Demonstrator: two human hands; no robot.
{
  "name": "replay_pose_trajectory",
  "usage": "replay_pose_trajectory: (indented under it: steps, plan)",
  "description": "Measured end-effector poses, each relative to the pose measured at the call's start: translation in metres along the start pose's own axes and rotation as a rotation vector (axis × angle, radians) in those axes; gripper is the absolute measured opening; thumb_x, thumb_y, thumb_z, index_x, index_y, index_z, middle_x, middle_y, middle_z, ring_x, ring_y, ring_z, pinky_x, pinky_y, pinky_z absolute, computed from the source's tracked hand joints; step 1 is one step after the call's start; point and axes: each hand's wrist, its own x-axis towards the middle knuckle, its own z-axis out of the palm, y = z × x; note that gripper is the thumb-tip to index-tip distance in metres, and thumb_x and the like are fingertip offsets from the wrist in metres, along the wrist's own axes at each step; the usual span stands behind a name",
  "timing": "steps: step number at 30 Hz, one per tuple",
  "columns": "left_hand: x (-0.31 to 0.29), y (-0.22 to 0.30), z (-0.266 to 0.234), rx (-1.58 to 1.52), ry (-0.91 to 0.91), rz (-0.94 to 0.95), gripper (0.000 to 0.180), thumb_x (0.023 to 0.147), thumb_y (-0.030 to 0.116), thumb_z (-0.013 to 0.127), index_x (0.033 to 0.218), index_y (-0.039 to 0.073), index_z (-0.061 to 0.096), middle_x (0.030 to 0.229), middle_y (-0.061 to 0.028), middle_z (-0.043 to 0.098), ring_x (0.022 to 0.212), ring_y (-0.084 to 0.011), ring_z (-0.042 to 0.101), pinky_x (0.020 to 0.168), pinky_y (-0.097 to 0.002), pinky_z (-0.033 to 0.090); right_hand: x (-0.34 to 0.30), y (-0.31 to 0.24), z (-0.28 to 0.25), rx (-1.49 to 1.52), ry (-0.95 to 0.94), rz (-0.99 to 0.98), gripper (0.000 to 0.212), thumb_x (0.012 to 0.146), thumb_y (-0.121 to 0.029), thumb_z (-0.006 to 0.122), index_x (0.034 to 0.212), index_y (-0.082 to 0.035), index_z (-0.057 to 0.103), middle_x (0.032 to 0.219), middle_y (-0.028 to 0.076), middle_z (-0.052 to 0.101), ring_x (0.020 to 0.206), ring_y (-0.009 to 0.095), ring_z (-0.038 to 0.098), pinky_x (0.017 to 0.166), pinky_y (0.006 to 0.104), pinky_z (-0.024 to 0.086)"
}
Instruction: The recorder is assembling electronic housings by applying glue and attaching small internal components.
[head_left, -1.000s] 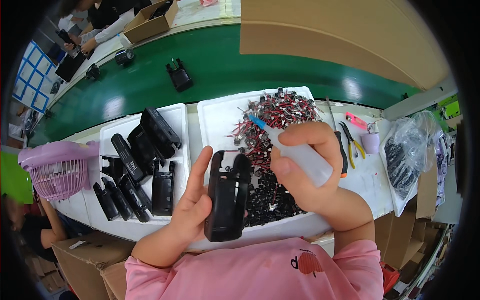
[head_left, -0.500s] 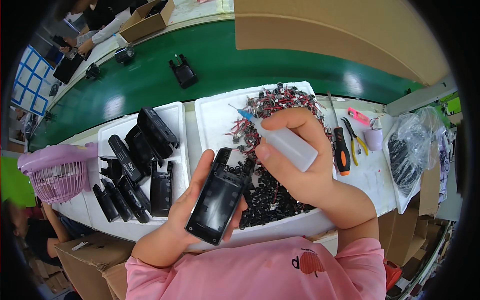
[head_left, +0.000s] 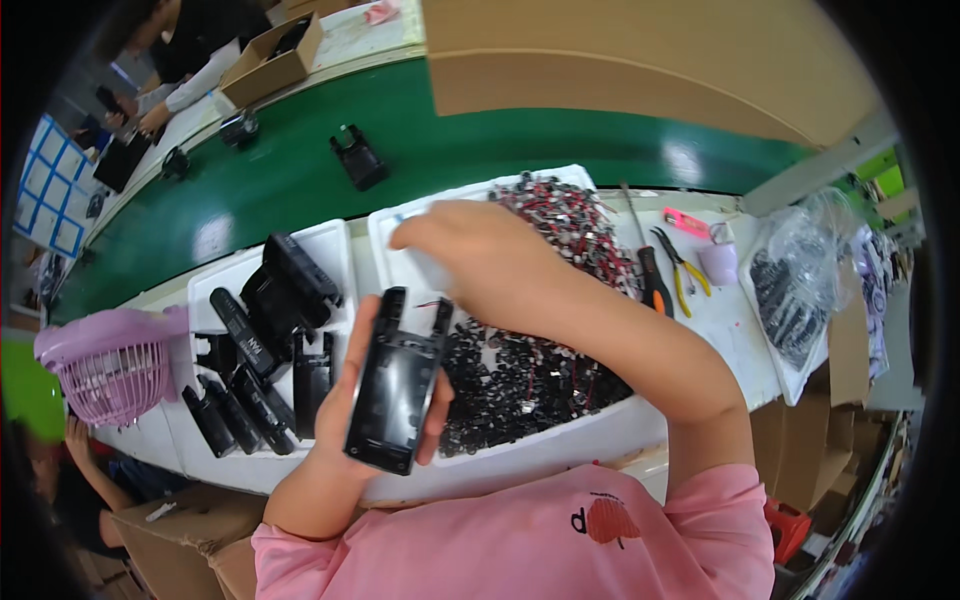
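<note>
My left hand (head_left: 336, 428) grips a black plastic fan housing (head_left: 396, 385), its hollow side up and its two prongs pointing away from me. Just beyond it, my right hand (head_left: 485, 258) is closed around a white squeeze bottle (head_left: 432, 268) with a blue needle tip (head_left: 402, 218). The back of that hand hides most of the bottle, which is blurred. Under my right forearm lies a white foam tray (head_left: 382, 232) heaped with small black parts (head_left: 520, 385) and red-wired components (head_left: 575, 225). Several more black housings (head_left: 240, 330) fill a second foam tray (head_left: 343, 245) on the left.
A lilac fan (head_left: 108, 365) stands far left. On the right lie a screwdriver (head_left: 654, 282), yellow-handled pliers (head_left: 682, 270), a lilac cup (head_left: 718, 262) and a bagged tray of black parts (head_left: 785, 300). A green belt (head_left: 280, 190) carries another black piece (head_left: 357, 160). Co-workers sit at far left.
My right hand has swung left with the bottle, which was plainly visible before and is now mostly covered. The housing in my left hand has turned more upright and shifted slightly left in view.
</note>
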Motion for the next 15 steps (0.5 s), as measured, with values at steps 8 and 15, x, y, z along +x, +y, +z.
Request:
replay_pose_trajectory:
  steps: [8,15]
  plan:
    - [0.002,-0.002,0.006,0.091,0.004,-0.005,0.067,0.092,0.043,0.045,0.143,0.036,0.003,0.106,-0.0327,0.050,0.080,-0.0364,0.060,0.047,-0.0406,0.051,0.013,0.003,0.013,-0.353,-0.292,-0.113,0.025,0.073,-0.011,0.061,0.098,-0.009,0.059,0.083,0.011,0.055,0.084,0.028,0.058,0.071,0.0384,0.046]
    - [-0.001,-0.002,0.007,0.118,0.089,0.028,0.066,0.093,0.043,0.041,0.143,0.033,0.000,0.106,-0.0276,0.051,0.080,-0.0311,0.059,0.048,-0.0364,0.051,-0.059,0.029,-0.082,-0.347,0.265,0.311,0.014,0.081,-0.008,0.058,0.092,-0.001,0.061,0.089,0.016,0.061,0.083,0.033,0.060,0.073,0.0374,0.048]
